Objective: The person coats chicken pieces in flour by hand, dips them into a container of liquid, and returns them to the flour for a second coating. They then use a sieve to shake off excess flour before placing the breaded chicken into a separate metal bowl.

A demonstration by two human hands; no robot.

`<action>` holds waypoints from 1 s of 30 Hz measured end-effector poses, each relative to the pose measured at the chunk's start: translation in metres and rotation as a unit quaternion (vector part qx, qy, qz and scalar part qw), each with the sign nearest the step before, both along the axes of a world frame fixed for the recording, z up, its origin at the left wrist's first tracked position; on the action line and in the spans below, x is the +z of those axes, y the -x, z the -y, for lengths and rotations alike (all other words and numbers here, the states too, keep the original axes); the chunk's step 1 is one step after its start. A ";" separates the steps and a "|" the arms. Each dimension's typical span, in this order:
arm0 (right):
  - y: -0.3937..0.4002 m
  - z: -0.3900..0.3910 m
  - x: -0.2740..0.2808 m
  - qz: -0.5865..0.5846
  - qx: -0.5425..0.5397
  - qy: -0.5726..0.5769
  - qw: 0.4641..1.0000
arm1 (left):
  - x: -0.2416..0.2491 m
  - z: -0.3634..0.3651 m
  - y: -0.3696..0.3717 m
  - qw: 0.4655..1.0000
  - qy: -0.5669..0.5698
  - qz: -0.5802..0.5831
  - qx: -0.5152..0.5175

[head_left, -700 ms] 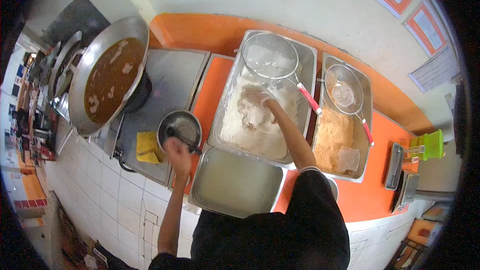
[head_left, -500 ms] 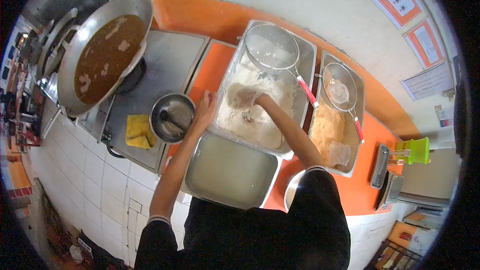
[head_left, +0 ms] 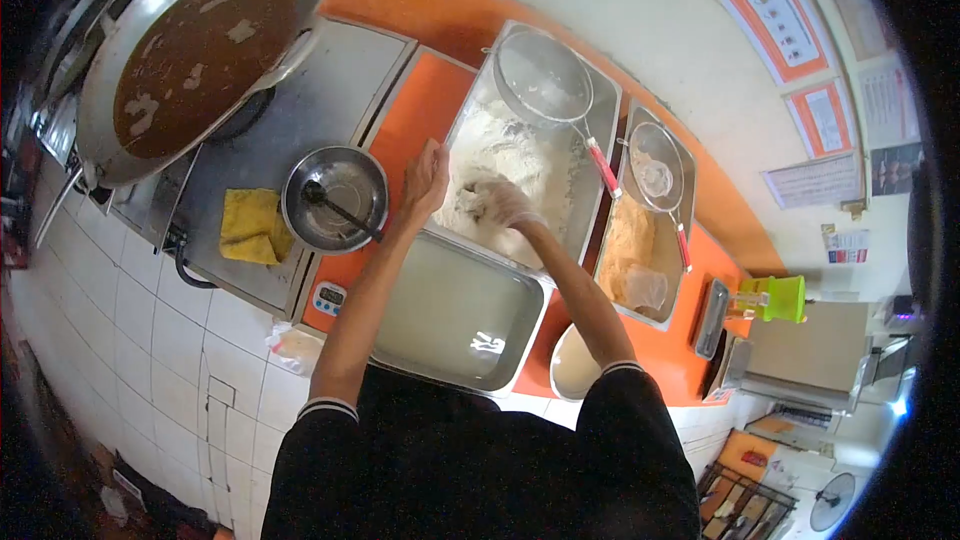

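My left hand grips the left side rim of a deep steel pan of white flour. In the near part of that flour is my right hand, in a clear, flour-dusted glove. Its fingers are curled downward, and flour partly hides the tips; what lies within them I cannot make out. A round mesh sieve with a red-and-white handle rests across the pan's far end. Directly in front of my body, against the flour pan, stands a tray of cloudy liquid.
On the left are a large wok of brown oil, a steel bowl with a dark utensil, a yellow cloth and a timer. To the right, a second pan holds orange-tinted flour and another sieve. A round container stands nearby.
My right hand has moved nearer me in the flour and curled its fingers, over where a small brownish lump showed. My left hand stays at the rim. The camera view has shifted.
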State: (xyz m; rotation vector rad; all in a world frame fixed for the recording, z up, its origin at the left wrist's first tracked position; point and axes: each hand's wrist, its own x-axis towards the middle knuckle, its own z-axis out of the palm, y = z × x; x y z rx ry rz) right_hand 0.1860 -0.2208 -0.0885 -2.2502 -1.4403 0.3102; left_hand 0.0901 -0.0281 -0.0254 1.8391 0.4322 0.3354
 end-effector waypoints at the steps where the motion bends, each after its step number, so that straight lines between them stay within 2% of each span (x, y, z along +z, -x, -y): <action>1: -0.008 0.003 0.011 0.004 -0.014 0.061 0.998 | 0.002 -0.003 -0.001 1.000 -0.006 0.002 0.002; 3: -0.019 0.007 0.035 0.007 -0.049 0.177 0.983 | 0.003 -0.005 -0.003 1.000 -0.024 -0.009 0.004; 6: -0.020 0.003 0.092 -0.134 -0.122 0.140 0.974 | -0.004 -0.001 -0.005 0.997 -0.071 0.014 0.023; 7: -0.030 0.010 0.078 -0.252 -0.106 0.079 0.959 | -0.006 -0.001 -0.006 0.995 -0.093 0.029 0.031; 10: -0.035 0.013 0.078 -0.093 -0.032 0.020 0.995 | 0.007 0.001 -0.002 0.996 -0.084 -0.003 0.020; 13: -0.024 0.024 0.080 0.064 -0.027 0.050 0.996 | 0.004 0.002 -0.003 0.996 -0.090 0.016 0.016; 14: -0.017 0.031 0.075 -0.076 -0.082 0.065 0.992 | 0.002 0.003 -0.004 0.995 -0.092 0.026 0.017; 15: -0.007 0.042 0.064 -0.216 -0.133 0.077 0.964 | 0.002 0.004 -0.003 0.995 -0.095 0.036 0.017; 16: 0.004 0.046 0.058 -0.353 -0.178 0.083 0.915 | 0.004 0.004 -0.003 0.994 -0.099 0.047 0.016; 17: 0.016 0.044 0.049 -0.291 -0.195 0.214 0.912 | 0.005 0.005 -0.001 0.994 -0.105 0.043 0.009; 18: 0.029 0.039 0.040 -0.231 -0.195 0.286 0.909 | 0.008 0.008 0.003 0.993 -0.109 0.039 0.001; 19: 0.033 0.036 0.037 -0.197 -0.191 0.296 0.915 | 0.010 0.007 0.002 0.993 -0.115 0.039 -0.004; 24: -0.026 0.020 0.046 -0.154 -0.179 0.195 0.952 | 0.009 0.006 -0.011 0.994 -0.111 0.014 0.003; 25: -0.031 0.009 0.051 -0.136 -0.171 0.209 0.953 | 0.009 0.009 -0.007 0.995 -0.101 -0.012 -0.002; 27: -0.019 -0.023 0.072 -0.040 -0.085 0.305 0.948 | 0.016 0.013 -0.004 0.994 -0.106 -0.006 -0.004; 29: 0.006 -0.038 0.065 -0.023 -0.114 0.304 0.946 | 0.017 0.011 0.001 0.992 -0.127 -0.005 -0.001; 30: 0.029 -0.043 0.055 -0.051 -0.189 0.258 0.946 | 0.014 0.010 0.001 0.990 -0.143 -0.002 0.003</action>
